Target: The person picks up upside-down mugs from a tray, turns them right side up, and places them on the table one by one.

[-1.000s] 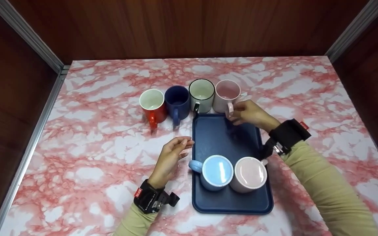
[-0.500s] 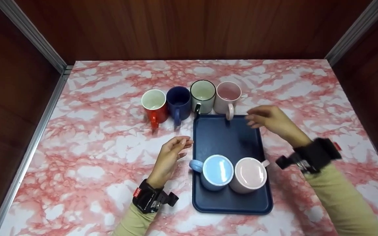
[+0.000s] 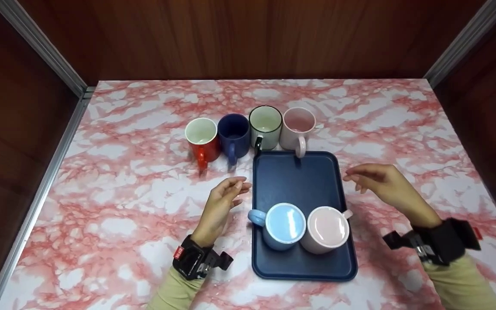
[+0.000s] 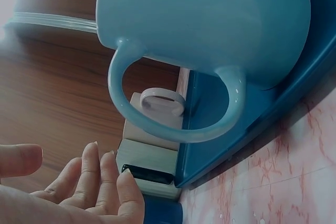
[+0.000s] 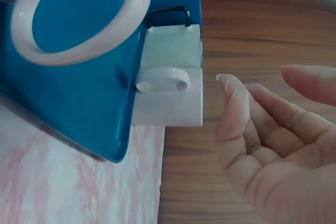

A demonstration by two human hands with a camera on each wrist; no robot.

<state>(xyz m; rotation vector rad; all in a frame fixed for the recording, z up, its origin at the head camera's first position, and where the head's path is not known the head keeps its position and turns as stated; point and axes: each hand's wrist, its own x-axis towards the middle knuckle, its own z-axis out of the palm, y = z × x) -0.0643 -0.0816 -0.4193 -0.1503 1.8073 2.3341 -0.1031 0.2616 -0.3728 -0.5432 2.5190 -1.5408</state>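
Observation:
A light blue mug (image 3: 283, 226) and a pale pink mug (image 3: 325, 230) stand side by side on the near half of a dark blue tray (image 3: 295, 174), handles pointing outward left and right. My left hand (image 3: 220, 206) hovers by the tray's left edge, fingers loosely bent and holding nothing. Off the tray's right edge is my right hand (image 3: 385, 185), also holding nothing, its fingers relaxed. In the left wrist view the blue mug's handle (image 4: 178, 129) lies beyond the left fingers (image 4: 107, 182). The right wrist view shows the pink mug's handle (image 5: 79, 51) left of the right hand.
Along the tray's far side runs a row of mugs, handles toward me: red (image 3: 205, 144), navy (image 3: 234, 137), pale green with a black rim (image 3: 266, 129) and pink (image 3: 297, 131). The table (image 3: 123, 181) has a red-and-white marbled top. Dark wooden panels (image 3: 248, 38) enclose it.
My right hand has left the handle of the pink mug in the back row and moved right and toward me, past the tray's right edge. The left hand has hardly moved.

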